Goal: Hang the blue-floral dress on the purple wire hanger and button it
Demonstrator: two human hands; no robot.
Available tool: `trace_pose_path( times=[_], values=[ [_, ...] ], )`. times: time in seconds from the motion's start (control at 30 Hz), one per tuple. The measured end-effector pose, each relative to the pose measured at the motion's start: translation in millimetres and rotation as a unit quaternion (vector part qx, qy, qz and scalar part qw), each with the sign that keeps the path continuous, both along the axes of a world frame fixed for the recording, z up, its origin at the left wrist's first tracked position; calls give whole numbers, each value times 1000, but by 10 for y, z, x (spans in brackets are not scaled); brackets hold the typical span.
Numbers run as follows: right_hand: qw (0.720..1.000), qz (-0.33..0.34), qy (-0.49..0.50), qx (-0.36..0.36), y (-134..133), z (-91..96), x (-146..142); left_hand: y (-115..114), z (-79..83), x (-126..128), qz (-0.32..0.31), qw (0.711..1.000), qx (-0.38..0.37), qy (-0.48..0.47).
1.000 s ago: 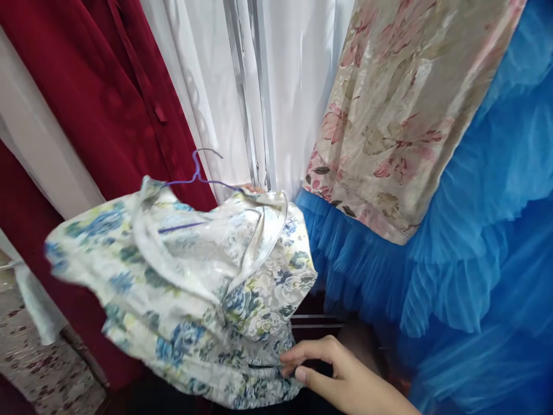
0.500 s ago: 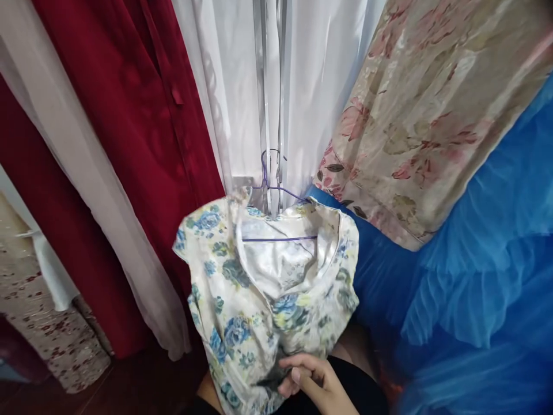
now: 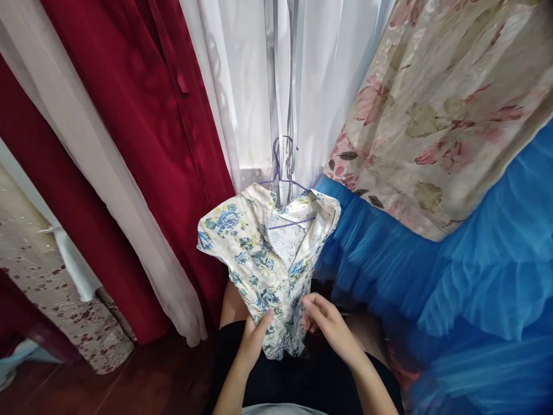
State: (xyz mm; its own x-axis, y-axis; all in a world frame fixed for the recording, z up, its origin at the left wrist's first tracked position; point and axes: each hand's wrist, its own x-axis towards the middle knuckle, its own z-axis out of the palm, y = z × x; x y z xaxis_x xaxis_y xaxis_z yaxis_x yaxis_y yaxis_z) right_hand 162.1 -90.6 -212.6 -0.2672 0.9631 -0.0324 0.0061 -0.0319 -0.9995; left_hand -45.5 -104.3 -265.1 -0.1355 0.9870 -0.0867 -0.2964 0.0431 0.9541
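A small white garment with blue and yellow flowers [image 3: 263,253] hangs on a purple wire hanger [image 3: 283,176] in front of me, its hook against shiny vertical strips. My left hand [image 3: 254,337] grips the garment's lower left edge, thumb on the cloth. My right hand [image 3: 326,323] is at its lower right edge, fingers curled and pinching the fabric. Both forearms rise from the bottom of the view over my dark-clothed lap.
Dark red dresses [image 3: 142,132] and a sheer white one [image 3: 86,167] hang at left, white sheer fabric [image 3: 242,86] behind. A beige floral garment [image 3: 436,109] and blue tulle skirt [image 3: 466,276] fill the right. Dark wooden floor [image 3: 142,383] lies at lower left.
The floral garment swung from lying bunched at left to hanging upright at centre. My left hand came into view and took its hem beside the right hand.
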Motion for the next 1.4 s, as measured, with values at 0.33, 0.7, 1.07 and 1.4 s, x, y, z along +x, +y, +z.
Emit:
trace_pose_path(
  times=[0.33,0.7,1.07,1.4],
  values=[
    [992,-77,-17,94,298,119,-370,10,-117,191,87,994,3,59],
    [993,-89,53,56,-40,276,-238,-71,563,417,73,914,270,295],
    [997,-49,67,-3,45,560,-148,74,446,622,11,934,219,281],
    [985,-38,159,57,1121,1676,-362,110,247,537,3,933,196,301]
  ],
)
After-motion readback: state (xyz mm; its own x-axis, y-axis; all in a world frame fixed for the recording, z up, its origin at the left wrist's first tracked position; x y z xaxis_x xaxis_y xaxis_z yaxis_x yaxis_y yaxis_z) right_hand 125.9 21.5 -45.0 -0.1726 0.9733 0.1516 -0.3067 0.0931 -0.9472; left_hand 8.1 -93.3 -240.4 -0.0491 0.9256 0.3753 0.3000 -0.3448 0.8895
